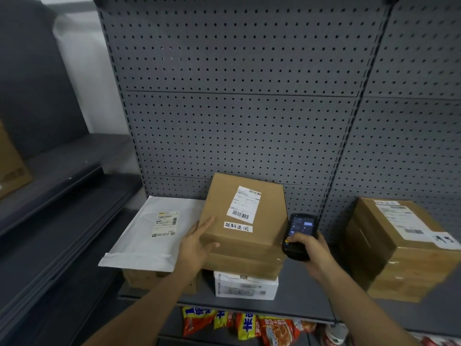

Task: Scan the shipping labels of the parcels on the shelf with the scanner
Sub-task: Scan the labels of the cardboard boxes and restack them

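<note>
A brown cardboard parcel [259, 221] lies on top of a stack in the middle of the shelf, with a white shipping label [243, 204] and a handwritten white strip on its top. My left hand [197, 243] grips its front left corner, thumb along the front edge. My right hand [309, 250] holds a black handheld scanner [300, 233] just right of the parcel, screen lit and facing me. A white poly mailer [142, 240] with a label lies to the left on a brown box. A larger taped brown box [399, 250] with a label stands at the right.
A small white box [245, 287] sits under the middle parcel on the grey shelf [299, 303]. Grey pegboard backs the shelf. Colourful snack bags [247, 323] lie on the shelf below. Another dark shelf unit with a cardboard box [11, 166] stands at the left.
</note>
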